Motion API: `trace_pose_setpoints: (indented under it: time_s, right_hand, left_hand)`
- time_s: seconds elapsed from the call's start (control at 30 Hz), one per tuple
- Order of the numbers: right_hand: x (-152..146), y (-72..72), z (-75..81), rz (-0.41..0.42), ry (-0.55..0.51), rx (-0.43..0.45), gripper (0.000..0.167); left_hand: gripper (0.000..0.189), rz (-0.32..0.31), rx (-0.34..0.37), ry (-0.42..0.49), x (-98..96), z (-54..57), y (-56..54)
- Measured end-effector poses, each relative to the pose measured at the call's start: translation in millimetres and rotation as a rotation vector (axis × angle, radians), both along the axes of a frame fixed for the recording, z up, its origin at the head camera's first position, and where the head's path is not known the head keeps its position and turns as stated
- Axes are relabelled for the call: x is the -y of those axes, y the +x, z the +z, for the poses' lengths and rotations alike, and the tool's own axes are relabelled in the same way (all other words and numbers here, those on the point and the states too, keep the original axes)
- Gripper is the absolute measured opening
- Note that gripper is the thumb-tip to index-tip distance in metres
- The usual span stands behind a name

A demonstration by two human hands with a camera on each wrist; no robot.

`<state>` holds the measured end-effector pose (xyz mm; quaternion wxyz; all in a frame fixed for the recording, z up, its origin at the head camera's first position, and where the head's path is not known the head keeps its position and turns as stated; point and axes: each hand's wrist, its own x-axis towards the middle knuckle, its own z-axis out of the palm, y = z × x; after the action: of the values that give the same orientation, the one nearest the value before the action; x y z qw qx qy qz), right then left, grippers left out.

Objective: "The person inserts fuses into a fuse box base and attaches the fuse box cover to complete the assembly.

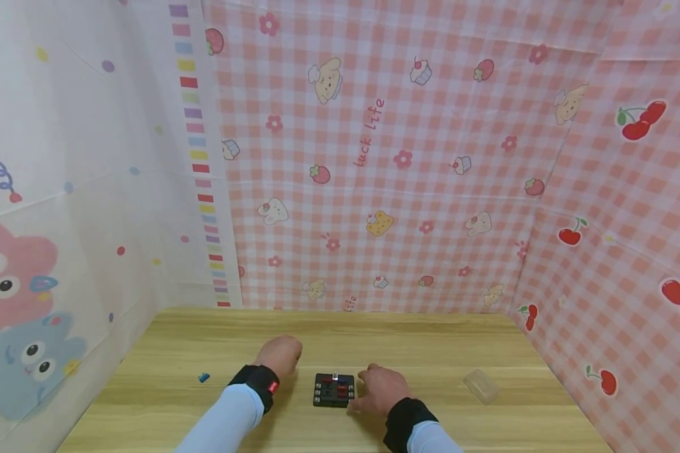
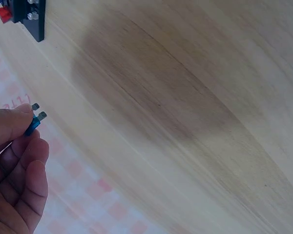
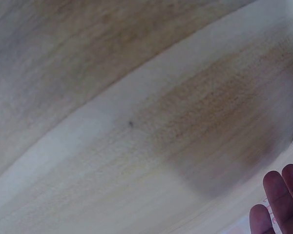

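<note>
A black fuse block (image 1: 333, 401) lies on the wooden table, with red and dark blade fuses in it and metal screw terminals along its sides. To the left of it, my left hand (image 1: 279, 356) pinches a blue blade fuse (image 2: 33, 125) between thumb and forefinger. Its metal prongs point away from the fingers in the left wrist view. My right hand (image 1: 383, 390) is at the block's right side, thumb and fingers spread near that edge. Relaxed fingers (image 3: 279, 200) show in the right wrist view, with a corner of the block beyond them.
Another small blue fuse (image 1: 204, 377) lies on the table (image 1: 430, 340) at the left. A clear plastic case (image 1: 480, 385) sits at the right. Printed cloth (image 1: 374, 189) hangs behind the table and along both sides.
</note>
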<state>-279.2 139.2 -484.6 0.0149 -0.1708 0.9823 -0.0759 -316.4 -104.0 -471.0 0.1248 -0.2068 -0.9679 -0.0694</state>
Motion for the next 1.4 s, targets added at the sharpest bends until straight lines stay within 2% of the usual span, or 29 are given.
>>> trace_pose_setpoints:
  time_s: [0.27,0.57,0.8,1.07,1.4]
  right_hand:
    - [-0.7,-2.0,-3.9,0.017,0.005,-0.015,0.067]
    - [2.9,-1.8,-0.8,0.015,-0.007,0.021,0.067]
    - [6.3,-1.1,1.1,0.023,0.001,0.013,0.066]
    - [11.6,-3.6,0.6,0.021,-0.015,0.034,0.062]
    - [15.2,-6.0,-1.8,0.065,-0.005,-0.026,0.062]
  left_hand:
    - [0.021,-0.022,0.035,0.01,-7.4,6.7,0.9]
    - [0.019,-0.089,0.039,0.014,-13.4,11.2,3.0]
    - [0.015,-0.153,0.05,0.007,-19.9,16.0,5.9]
    - [0.011,-0.176,0.072,-0.018,-27.1,19.8,9.5]
    - [0.011,-0.209,0.068,-0.037,-34.6,22.0,14.3]
